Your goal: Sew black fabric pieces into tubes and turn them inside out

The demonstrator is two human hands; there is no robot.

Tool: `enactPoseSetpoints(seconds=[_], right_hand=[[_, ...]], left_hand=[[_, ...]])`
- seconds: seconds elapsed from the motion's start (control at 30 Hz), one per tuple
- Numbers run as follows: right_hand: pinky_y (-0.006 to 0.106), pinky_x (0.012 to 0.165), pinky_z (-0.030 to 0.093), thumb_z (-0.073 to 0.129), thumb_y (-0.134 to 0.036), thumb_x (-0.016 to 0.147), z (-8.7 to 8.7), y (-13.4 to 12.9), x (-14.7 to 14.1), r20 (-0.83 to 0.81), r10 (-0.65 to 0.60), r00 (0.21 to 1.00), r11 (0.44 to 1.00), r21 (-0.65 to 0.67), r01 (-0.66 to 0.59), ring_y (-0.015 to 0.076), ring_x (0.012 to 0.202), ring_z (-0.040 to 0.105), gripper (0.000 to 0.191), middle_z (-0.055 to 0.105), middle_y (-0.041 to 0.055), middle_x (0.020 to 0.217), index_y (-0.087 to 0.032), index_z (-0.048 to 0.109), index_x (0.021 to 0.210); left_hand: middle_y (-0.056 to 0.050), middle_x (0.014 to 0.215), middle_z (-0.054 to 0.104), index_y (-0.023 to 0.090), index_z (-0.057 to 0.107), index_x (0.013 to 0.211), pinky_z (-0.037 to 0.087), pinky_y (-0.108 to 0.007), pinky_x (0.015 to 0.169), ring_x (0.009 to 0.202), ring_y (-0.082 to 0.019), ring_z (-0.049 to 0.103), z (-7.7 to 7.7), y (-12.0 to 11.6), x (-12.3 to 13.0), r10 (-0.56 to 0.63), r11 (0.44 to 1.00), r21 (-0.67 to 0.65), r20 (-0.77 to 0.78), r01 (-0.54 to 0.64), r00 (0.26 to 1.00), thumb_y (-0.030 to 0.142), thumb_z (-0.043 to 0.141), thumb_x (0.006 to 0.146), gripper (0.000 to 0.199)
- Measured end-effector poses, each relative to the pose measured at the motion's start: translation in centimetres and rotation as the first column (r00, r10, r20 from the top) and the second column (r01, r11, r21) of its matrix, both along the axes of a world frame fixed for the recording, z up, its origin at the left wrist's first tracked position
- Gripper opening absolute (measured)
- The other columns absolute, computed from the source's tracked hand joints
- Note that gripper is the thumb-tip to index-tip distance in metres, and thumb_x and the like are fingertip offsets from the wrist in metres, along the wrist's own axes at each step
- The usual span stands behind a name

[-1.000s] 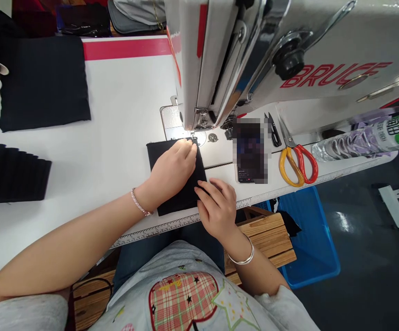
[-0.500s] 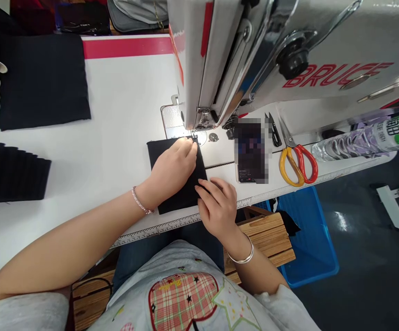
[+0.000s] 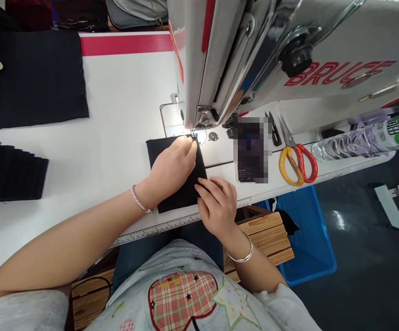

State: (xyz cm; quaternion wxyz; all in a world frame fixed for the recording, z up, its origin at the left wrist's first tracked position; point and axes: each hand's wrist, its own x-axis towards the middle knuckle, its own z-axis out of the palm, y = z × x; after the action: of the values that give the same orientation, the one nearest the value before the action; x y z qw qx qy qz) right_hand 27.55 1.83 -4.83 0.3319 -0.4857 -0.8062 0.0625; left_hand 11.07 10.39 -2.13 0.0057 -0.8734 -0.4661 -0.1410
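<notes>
A black fabric piece (image 3: 182,196) lies flat on the sewing machine table, its far right corner close to the presser foot (image 3: 193,134). My left hand (image 3: 174,164) rests on top of it, fingers curled together and gripping the cloth just in front of the foot. At the right edge of the same piece, my right hand (image 3: 219,202) holds the cloth between thumb and fingertips. The white sewing machine (image 3: 206,64) stands over the far side, its lamp lighting the needle area. My left fingertips are partly hidden beneath the hand.
Right of the needle lie a phone (image 3: 250,151), black thread snips (image 3: 274,129), scissors (image 3: 297,161) and a plastic bottle (image 3: 354,141). On the left are a black cloth (image 3: 41,80) and stacked black pieces (image 3: 11,172). A blue bin (image 3: 311,243) stands below the table's right side.
The view has shifted very slightly. Both hands and the black fabric piece keep nearly the same places by the presser foot.
</notes>
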Motion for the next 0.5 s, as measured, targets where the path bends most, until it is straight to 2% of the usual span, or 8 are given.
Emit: enactPoseSetpoints(seconds=[0.17,0.5], right_hand=[[0.04,0.091,0.046,0.055,-0.014,0.088,0.06,0.01,-0.02,0.004,0.001,1.0,1.0,0.015,-0.001,0.0239,0.108,0.057,0.026,0.072,0.0026,0.114,-0.023,0.069,0.108],[0.039,0.093,0.044,0.056,-0.013,0.087,-0.08,-0.07,0.06,0.022,0.005,1.0,1.0,0.0,-0.005,0.0238,0.111,0.055,0.029,0.071,0.0042,0.115,-0.022,0.068,0.111]], left_hand=[[-0.018,0.108,0.062,0.005,0.059,0.113,0.052,-0.045,0.097,0.11,-0.028,0.057,0.09,-0.01,0.03,0.0,1.0,-0.015,-0.028,0.0,1.0,0.011,0.032,0.094,0.033],[-0.015,0.108,0.062,0.01,0.058,0.115,0.052,-0.047,0.1,0.11,-0.028,0.058,-0.11,0.05,-0.05,-0.017,1.0,-0.004,-0.003,0.017,1.0,0.009,0.032,0.093,0.034]])
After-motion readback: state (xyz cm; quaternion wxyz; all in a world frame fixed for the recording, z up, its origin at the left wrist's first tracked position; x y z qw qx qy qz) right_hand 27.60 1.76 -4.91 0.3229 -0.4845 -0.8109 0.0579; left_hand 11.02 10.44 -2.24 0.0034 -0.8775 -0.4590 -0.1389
